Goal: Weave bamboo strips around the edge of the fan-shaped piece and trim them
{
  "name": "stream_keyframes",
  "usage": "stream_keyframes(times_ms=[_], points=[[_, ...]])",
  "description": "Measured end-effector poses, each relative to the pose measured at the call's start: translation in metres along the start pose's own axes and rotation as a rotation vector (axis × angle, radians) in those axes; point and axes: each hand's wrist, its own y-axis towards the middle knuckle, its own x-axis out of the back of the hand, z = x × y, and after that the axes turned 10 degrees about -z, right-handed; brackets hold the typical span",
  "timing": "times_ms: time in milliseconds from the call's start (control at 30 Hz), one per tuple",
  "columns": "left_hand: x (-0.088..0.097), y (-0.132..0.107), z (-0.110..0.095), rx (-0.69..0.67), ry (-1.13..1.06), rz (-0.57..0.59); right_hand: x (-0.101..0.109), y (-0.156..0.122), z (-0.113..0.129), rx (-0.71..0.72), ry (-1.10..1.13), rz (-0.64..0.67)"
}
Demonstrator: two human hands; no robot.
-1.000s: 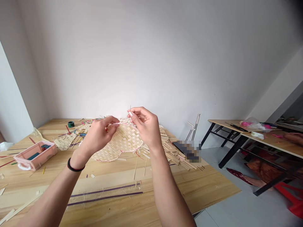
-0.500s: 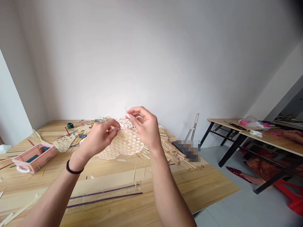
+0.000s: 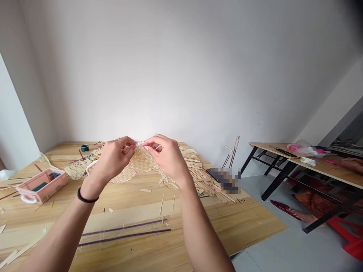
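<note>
My left hand (image 3: 117,156) is closed, pinching the far edge of a pale woven bamboo piece (image 3: 140,160) with wavy, reddish-stitched edging. The weave is tilted up off the table, and part of it is hidden behind both hands. Close beside the left fingertips, my right hand (image 3: 166,155) is also closed, thumb and forefinger pressed together at the same edge. A thin, pale needle-like sliver showed in that pinch half a second ago; now the fingers mostly hide it.
A pink basket (image 3: 42,185) stands at left, near a smaller woven piece (image 3: 78,169) and a green tape roll (image 3: 84,148). Flat bamboo strips (image 3: 198,172) are heaped at right beside a phone-like dark object (image 3: 221,179). Two purple strips (image 3: 124,237) lie in front. Another person's hand (image 3: 351,164) rests at the neighbouring table.
My right hand has come down and left, from above the weave to its edge beside my left hand. The left hand and the weave have shifted slightly up and left.
</note>
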Motion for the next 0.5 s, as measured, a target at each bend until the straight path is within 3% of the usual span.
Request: stream_keyframes(times_ms=[500], points=[[0.0006, -0.0014, -0.0095, 0.028, -0.015, -0.006, -0.0104, -0.0006, -0.0014, 0.018, -0.066, -0.037]])
